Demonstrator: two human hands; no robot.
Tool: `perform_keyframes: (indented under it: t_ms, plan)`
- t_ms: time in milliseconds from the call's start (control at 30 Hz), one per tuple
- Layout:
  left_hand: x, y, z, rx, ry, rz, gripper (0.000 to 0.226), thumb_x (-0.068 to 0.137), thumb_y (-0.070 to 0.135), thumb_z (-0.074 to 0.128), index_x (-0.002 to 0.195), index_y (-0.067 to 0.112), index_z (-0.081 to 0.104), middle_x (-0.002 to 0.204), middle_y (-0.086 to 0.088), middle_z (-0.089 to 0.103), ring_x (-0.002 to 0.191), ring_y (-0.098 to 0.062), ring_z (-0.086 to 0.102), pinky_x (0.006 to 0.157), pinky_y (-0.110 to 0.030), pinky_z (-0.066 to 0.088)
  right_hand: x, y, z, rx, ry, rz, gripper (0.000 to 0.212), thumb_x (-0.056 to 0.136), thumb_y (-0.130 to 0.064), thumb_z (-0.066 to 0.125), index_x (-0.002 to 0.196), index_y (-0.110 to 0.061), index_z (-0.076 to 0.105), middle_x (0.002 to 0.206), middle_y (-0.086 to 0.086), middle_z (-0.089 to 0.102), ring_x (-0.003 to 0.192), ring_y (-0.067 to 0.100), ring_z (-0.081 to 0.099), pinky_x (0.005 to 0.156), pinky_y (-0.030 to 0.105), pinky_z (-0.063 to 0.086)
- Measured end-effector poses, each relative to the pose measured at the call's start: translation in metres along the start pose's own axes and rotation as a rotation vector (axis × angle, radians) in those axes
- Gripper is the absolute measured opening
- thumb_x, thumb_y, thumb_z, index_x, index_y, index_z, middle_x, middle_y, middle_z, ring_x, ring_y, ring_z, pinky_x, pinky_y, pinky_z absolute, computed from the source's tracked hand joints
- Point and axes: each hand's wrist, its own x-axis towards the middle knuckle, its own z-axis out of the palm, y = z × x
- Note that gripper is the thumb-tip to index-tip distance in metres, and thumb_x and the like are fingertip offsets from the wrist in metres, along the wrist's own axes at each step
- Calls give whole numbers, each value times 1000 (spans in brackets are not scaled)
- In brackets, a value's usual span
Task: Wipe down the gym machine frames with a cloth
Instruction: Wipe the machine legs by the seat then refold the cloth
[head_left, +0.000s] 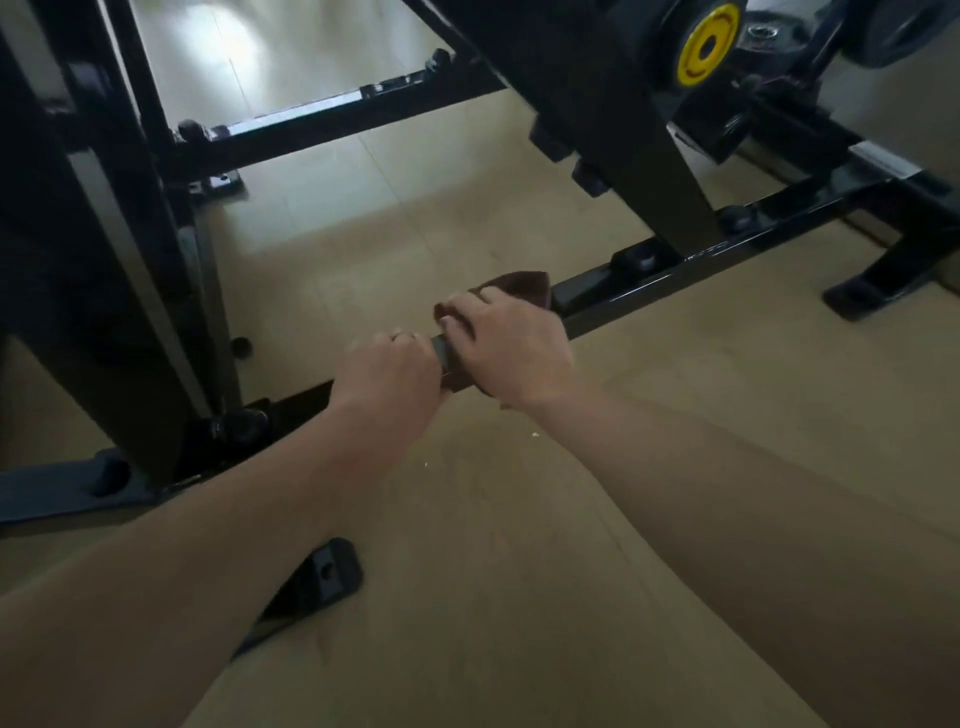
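Your left hand (387, 366) curls over the low black frame bar (670, 270) running along the floor (519, 519), likely bracing you while you crouch. Just beside it, your right hand (511, 348) grips the brown cloth (524, 286), wrapped over the same bar so the rub covers top and sides. At the far right sits a yellow-hubbed wheel (707, 44); no writing is readable anywhere.

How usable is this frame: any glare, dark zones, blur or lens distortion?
Head view: glare on the floor at upper left; the left upright is nearly black; wide-angle bending at the edges; slightly soft overall, yet both hands and the brown cloth stay readable.
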Motion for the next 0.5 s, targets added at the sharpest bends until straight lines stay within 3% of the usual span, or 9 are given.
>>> perform_keyframes:
  t_ms: [100,233,367,500]
  plan:
    - [4,1,7,-64,40,-4,40,103,47,49,120,11,53,107,-4,62,87,-18,50,65,-29,40,4,47,-21,4,-19,158,35,109,-46,31,122,-24,54,107,3,60,79,21,66,67,38,60]
    - [3,-9,1,-108,46,46,39,102,50,50,118,15,53,107,-1,64,92,-18,56,65,-29,39,9,97,-44,-52,-38,343,33,109,-46,31,123,-23,51,111,4,57,92,27,62,75,49,60]
    - [3,-9,-1,-95,40,26,40,101,53,50,118,17,52,104,1,63,83,-16,48,62,-28,36,9,81,-28,-86,50,402,32,109,-42,32,124,-20,52,112,8,58,95,30,64,66,37,49]
    - [2,-9,2,-148,58,-9,40,99,54,52,115,18,53,103,1,64,81,-17,48,61,-28,36,-8,31,-8,74,47,274,31,108,-44,34,123,-27,54,108,2,60,79,20,64,66,35,56]
